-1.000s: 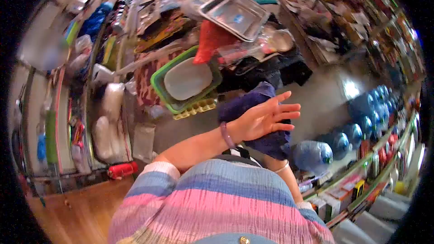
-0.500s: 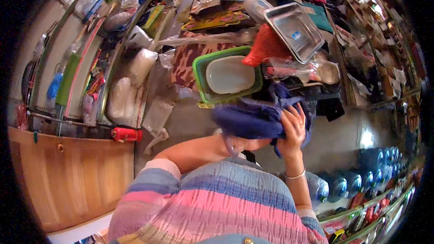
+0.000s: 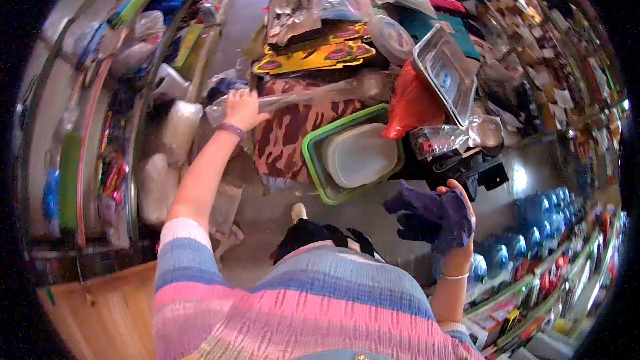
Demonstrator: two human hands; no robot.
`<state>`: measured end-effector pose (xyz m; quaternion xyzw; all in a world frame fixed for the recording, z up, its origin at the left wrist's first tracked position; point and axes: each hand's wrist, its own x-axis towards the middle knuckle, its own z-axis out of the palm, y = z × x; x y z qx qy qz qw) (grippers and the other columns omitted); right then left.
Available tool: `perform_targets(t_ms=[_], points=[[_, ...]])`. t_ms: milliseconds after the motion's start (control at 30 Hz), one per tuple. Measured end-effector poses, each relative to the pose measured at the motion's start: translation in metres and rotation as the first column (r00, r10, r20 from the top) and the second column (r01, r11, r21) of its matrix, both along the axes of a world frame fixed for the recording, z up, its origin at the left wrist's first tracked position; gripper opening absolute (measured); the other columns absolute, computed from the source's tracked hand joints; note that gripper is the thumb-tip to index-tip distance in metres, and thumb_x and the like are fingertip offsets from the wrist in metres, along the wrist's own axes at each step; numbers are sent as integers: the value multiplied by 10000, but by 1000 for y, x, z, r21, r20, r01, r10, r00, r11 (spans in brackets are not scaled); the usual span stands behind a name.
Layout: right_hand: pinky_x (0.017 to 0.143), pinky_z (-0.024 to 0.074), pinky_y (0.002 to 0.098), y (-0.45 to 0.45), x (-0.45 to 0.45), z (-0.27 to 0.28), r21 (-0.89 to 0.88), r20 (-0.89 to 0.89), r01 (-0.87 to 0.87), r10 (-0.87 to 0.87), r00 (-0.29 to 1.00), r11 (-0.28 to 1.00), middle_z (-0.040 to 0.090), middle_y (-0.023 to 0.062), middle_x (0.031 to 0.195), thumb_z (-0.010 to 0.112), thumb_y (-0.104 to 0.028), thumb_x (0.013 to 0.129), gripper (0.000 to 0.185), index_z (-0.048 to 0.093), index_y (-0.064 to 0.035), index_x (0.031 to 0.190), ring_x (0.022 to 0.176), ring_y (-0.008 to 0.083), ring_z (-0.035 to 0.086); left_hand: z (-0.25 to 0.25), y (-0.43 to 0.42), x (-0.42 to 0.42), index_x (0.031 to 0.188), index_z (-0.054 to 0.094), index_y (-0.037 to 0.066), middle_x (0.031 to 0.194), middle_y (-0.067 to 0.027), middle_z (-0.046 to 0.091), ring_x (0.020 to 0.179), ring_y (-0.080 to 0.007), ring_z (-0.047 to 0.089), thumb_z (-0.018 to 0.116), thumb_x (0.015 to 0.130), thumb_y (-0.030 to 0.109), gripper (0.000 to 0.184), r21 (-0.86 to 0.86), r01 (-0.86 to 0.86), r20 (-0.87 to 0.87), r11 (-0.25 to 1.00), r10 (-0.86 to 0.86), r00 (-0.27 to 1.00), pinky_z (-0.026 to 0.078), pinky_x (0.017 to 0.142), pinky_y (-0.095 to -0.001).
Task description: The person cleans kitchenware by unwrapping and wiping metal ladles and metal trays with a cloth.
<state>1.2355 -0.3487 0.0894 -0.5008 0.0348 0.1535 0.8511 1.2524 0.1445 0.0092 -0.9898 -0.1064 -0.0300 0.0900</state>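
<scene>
My right hand [image 3: 459, 203] is closed on a dark blue cloth [image 3: 433, 217], which hangs bunched over the floor to the right of my body. My left hand [image 3: 241, 108] is stretched far forward to the left, its fingers curled down at the end of a long clear plastic wrapping [image 3: 313, 93]. Just beyond those fingers lies a dark blue bundle [image 3: 225, 85]; whether the hand grips it or the plastic is hidden. Between my hands stands a green-rimmed basin [image 3: 317, 167] with a white tub [image 3: 363, 157] inside, beside a brown camouflage-patterned cloth [image 3: 283, 133].
A red plastic bag [image 3: 413, 103] and a tilted metal tray [image 3: 460, 110] stand right of the basin. Yellow printed sheets [image 3: 320, 57] lie farther back. Shelves with packed goods line the left, and large blue water bottles [image 3: 493, 253] stand low on the right.
My left hand has left the dark blue cloth at my front and reached forward left. My right hand has moved right and lower with the cloth. The view has shifted.
</scene>
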Motion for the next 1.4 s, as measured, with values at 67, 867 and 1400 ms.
perform_targets(t_ms=[67, 867, 1400], points=[[816, 500, 397, 32, -2, 6, 48, -22, 14, -13, 1000, 999, 584, 183, 1038, 471, -147, 861, 397, 423, 41, 1207, 902, 282, 594, -1, 21, 15, 880, 574, 4, 848, -206, 620, 812, -350, 603, 655, 681, 508, 548, -271, -47, -274, 961, -30, 961, 468, 726, -441], [982, 370, 443, 58, 58, -43, 363, -43, -111, 135, 990, 925, 489, 221, 1207, 413, -85, 885, 371, 403, -4, 1246, 1110, 325, 489, 106, 56, 7, 719, 560, 19, 552, 2, 495, 424, -74, 447, 586, 811, 288, 285, -695, -399, -578, 598, -135, 805, 352, 369, -240], [1006, 326, 425, 108, 116, 32, -450, 890, 447, 351, 289, 773, 501, 129, 1203, 581, -80, 705, 479, 494, -85, 1176, 1121, 291, 461, 152, 7, -117, 779, 585, -44, 593, -157, 522, 550, -186, 494, 649, 737, 210, 265, -630, -70, -16, 773, 77, 997, 400, 546, -339]])
